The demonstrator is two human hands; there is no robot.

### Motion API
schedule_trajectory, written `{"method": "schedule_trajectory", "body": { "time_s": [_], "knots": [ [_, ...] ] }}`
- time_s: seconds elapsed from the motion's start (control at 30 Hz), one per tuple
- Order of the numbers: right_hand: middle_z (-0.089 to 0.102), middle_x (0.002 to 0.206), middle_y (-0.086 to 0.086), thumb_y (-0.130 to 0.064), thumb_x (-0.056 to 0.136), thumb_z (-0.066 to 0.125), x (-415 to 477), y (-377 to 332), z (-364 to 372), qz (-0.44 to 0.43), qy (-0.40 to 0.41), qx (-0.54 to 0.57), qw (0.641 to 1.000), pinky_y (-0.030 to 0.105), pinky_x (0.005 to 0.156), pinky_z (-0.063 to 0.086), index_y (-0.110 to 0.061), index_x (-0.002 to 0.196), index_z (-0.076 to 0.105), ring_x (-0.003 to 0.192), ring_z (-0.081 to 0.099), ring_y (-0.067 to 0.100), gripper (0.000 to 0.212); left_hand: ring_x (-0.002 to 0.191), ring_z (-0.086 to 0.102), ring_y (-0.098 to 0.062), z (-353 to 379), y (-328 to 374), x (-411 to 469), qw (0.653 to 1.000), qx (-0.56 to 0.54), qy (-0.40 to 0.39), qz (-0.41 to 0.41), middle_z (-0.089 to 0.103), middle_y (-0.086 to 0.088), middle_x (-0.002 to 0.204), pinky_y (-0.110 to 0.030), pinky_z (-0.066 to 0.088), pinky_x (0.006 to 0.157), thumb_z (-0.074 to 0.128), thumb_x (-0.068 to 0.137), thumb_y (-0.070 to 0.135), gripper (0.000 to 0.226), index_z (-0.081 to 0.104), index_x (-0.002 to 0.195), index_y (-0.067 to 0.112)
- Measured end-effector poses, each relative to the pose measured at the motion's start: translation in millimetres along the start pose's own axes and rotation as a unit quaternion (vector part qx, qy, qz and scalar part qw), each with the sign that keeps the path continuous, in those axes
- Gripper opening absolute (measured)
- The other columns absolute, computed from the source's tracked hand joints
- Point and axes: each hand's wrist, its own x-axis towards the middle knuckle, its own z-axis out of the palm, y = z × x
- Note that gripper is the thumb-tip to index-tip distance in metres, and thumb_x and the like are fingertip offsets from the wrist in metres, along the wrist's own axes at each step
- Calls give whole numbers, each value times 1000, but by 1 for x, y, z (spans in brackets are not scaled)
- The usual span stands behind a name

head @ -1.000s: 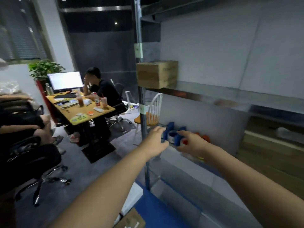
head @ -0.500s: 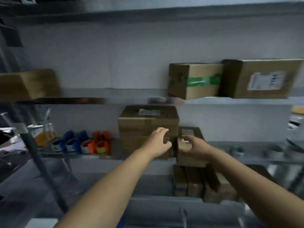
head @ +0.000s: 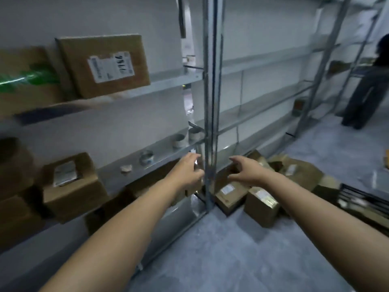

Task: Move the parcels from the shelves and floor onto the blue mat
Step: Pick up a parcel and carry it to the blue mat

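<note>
Both my arms are stretched toward the post (head: 210, 123) of the shelving. The left hand (head: 186, 171) is just left of it, at the edge of the middle shelf (head: 162, 150), and the right hand (head: 245, 171) is just right of it, above the floor parcels (head: 229, 193) jumbled at the rack's foot. The fingers of both hands are released, loosely spread and a little curved, grasping nothing. More parcels are on the shelves to the left: a labelled parcel (head: 105, 64) and a green-taped parcel (head: 23, 81) on the upper level, and a small parcel (head: 71, 186) on the middle one. The mat is not in view. I judge that I am about to choose and grab a parcel, most likely one on the floor. The picture is smeared, so my aim may be off. The post stands between my hands, and a two-handed grab could knock a wrist against it. The floor parcels touch one another, so pulling one out could tip its neighbours. The tape rolls (head: 146, 158) sit near my left hand, and a careless sweep could send them off the shelf. I must also turn blind to find the mat, with a person (head: 370, 87) standing far right in the aisle.
</note>
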Motion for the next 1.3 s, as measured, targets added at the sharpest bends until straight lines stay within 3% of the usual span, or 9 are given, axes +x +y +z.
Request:
{"method": "schedule_trajectory", "body": {
  "time_s": [0.1, 0.3, 0.43, 0.7, 0.87, 1.03, 1.1, 1.17, 1.3],
  "knots": [
    [42, 148, 6, -33, 81, 71, -6, 68, -24, 86, 30, 23, 996, 29, 102, 39, -15, 148, 33, 130, 46, 21, 79, 131, 42, -18, 44, 33, 48, 998, -5, -39, 39, 41, 0, 144, -38, 38, 109, 57, 86, 33, 60, 40, 142, 18],
    [42, 149, 6, -32, 81, 70, 2, 167, -60, 204, 58, 47, 976, 29, 103, 39, -15, 147, 33, 133, 43, 21, 78, 135, 37, -16, 119, 84, 137, 987, -31, -113, 112, 39, 0, 146, -29, 30, 110, 55, 89, 30, 59, 39, 143, 14],
    [43, 148, 6, -32, 81, 72, 38, 208, -77, 243, 72, 40, 966, 27, 104, 36, -14, 146, 36, 134, 43, 20, 77, 131, 40, -15, 151, 102, 206, 979, -61, -143, 134, 42, 1, 143, -38, 36, 111, 56, 89, 29, 58, 41, 142, 15],
    [50, 141, 6, -28, 82, 71, 145, 270, -96, 287, 89, 80, 950, 20, 90, 38, -13, 143, 40, 125, 50, 19, 70, 140, 31, -17, 198, 92, 337, 971, -78, -197, 110, 34, 3, 151, -46, 35, 112, 55, 90, 30, 60, 35, 145, 22],
    [57, 132, 3, -22, 79, 73, 189, 314, -91, 301, 77, 127, 942, 18, 85, 41, -14, 140, 44, 110, 56, 13, 68, 139, 33, -17, 230, 98, 398, 969, -76, -218, 93, 34, 1, 151, -43, 35, 113, 56, 90, 27, 60, 35, 146, 20],
    [58, 94, -15, -20, 79, 72, 233, 381, -94, 311, 63, 148, 937, 5, 52, 36, -18, 124, 56, 70, 48, -7, 48, 139, 33, -17, 278, 113, 458, 965, -54, -244, 80, 34, 2, 151, -45, 36, 112, 55, 91, 28, 59, 35, 146, 21],
    [65, 104, -7, -18, 77, 71, 260, 415, -97, 297, 49, 141, 943, 4, 56, 38, -16, 121, 59, 76, 53, -3, 45, 138, 33, -18, 300, 121, 488, 966, -52, -245, 62, 35, 2, 150, -47, 35, 111, 55, 91, 28, 59, 35, 146, 21],
    [65, 115, 1, -18, 76, 71, 289, 449, -102, 287, 34, 138, 947, 13, 69, 43, -14, 121, 59, 88, 57, 10, 46, 138, 33, -19, 324, 129, 519, 967, -57, -245, 39, 36, 1, 149, -48, 35, 111, 55, 90, 28, 59, 37, 145, 20],
    [64, 111, 4, -22, 75, 71, 341, 519, -101, 299, 18, 162, 940, 30, 80, 50, -13, 125, 56, 94, 61, 17, 52, 131, 39, -16, 379, 134, 574, 965, -80, -250, -21, 39, 0, 146, -38, 37, 109, 56, 91, 25, 55, 40, 143, 19]
  ]
}}
